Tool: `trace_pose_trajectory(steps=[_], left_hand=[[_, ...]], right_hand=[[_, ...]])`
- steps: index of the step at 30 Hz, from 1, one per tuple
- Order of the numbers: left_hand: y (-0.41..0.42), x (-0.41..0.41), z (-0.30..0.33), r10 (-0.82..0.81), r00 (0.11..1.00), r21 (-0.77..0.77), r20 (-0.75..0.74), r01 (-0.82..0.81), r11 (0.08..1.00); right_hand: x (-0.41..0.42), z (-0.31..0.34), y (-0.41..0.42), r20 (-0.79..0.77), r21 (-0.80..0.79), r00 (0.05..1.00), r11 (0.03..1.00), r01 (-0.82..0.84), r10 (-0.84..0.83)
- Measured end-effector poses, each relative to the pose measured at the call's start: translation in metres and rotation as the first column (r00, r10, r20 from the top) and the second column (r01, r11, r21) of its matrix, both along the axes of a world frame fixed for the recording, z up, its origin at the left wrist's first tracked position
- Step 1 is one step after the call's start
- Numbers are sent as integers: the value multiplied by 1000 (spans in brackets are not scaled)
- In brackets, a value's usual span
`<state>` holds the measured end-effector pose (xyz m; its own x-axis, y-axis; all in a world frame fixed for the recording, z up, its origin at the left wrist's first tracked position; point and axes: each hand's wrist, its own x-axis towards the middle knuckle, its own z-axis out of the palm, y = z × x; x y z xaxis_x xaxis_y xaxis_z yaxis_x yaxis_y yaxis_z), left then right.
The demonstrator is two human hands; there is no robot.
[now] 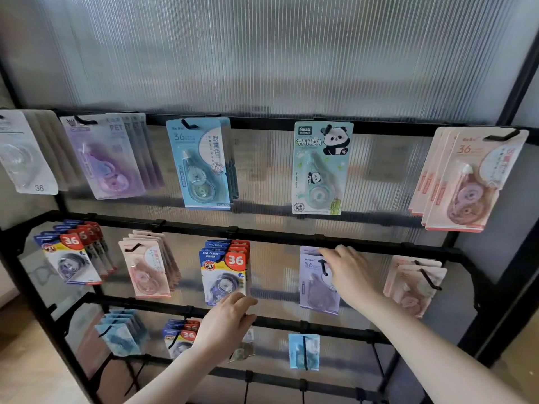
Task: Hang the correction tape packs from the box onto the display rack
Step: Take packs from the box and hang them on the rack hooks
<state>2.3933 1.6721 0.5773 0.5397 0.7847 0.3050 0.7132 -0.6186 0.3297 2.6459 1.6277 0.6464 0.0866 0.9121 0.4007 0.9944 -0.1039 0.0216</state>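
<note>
From the head camera we face the black display rack (291,233), its hooks hung with correction tape packs in three rows. Our right hand (348,274) rests at the top of the lavender pack (316,284) in the middle row, fingers curled over its upper edge beside the hook (323,266). Our left hand (226,322) grips the bottom edge of the blue-and-red "36" pack (223,272), left of the lavender one. A panda pack (319,167) hangs in the row above them.
</note>
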Motion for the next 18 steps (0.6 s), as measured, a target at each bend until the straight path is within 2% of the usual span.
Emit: trace_pose_trajectory(steps=[5, 18], left_hand=[[-4, -1, 5, 43, 999, 4, -12, -42, 999], [-31, -7, 9, 57, 998, 110, 8, -57, 992]], right_hand=[[6, -8, -9, 31, 141, 998, 989, 46, -51], [4, -28, -53, -30, 190, 998, 980, 53, -48]])
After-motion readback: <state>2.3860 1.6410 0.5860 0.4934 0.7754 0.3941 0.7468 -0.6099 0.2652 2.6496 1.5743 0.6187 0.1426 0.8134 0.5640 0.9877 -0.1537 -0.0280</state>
